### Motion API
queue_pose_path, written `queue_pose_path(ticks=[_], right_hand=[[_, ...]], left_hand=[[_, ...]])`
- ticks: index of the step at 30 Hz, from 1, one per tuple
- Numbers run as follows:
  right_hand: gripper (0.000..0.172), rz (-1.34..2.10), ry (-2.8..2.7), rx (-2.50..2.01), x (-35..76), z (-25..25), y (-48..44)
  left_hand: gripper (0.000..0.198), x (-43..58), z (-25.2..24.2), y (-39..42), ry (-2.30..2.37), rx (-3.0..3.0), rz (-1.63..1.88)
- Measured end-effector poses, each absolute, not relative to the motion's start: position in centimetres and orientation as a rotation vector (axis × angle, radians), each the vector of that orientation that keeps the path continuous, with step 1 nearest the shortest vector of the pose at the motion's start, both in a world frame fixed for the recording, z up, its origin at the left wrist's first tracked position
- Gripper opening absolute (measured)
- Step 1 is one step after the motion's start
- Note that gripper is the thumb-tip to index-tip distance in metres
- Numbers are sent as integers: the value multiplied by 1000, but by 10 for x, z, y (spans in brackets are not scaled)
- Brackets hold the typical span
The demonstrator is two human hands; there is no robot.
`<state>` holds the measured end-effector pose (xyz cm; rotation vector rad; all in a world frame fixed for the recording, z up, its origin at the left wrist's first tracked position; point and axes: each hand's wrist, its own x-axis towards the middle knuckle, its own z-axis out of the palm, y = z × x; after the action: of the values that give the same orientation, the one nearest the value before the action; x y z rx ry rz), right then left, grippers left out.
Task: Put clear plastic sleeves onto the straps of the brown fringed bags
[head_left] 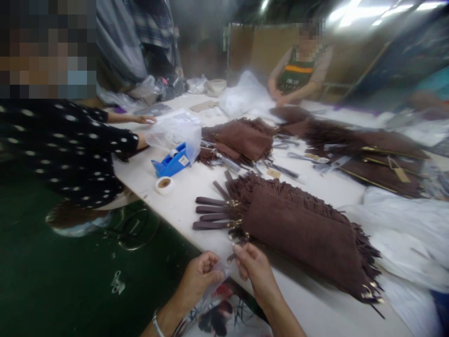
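My left hand (198,278) and my right hand (253,267) are close together at the near edge of the white table (182,206). Both pinch a small clear plastic piece (221,270) stretched between them. Just beyond my fingers lies a brown suede bag with fringe (301,229), its dark straps (210,213) and gold hardware pointing left. My right fingertips are nearest the bag's strap end. A bangle sits on my left wrist.
More brown fringed bags (242,140) (386,159) lie farther along the table. A blue tape dispenser (171,161) and a tape roll (164,185) stand at the left. A person in a dotted sleeve (70,150) handles a clear bag (175,128). Another person (298,70) works at the far end. White wrapping (403,234) is piled right.
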<state>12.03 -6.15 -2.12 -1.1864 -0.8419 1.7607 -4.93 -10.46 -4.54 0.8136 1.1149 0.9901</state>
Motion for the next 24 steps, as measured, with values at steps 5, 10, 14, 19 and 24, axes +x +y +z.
queue_pose_path(ticks=[5,10,14,19,24], right_hand=[[45,1752,-875,-1214,124,-24,-60],[48,1696,-897,-1273,124,-25,-57],[47,1706,-891,-1246,124,-23,-58],[40,1709,-822,-1150,124,-22,-62],[39,1723,-786,-1128,122,-24,-62]], left_hand=[[23,-46,-39,-104,1161,873,1009],[10,-45,-23,-107,1377,1189,955],[8,-43,-19,-107,1453,1304,917],[14,-38,-29,-107,1260,1024,964],[22,-38,-38,-108,1148,857,993]])
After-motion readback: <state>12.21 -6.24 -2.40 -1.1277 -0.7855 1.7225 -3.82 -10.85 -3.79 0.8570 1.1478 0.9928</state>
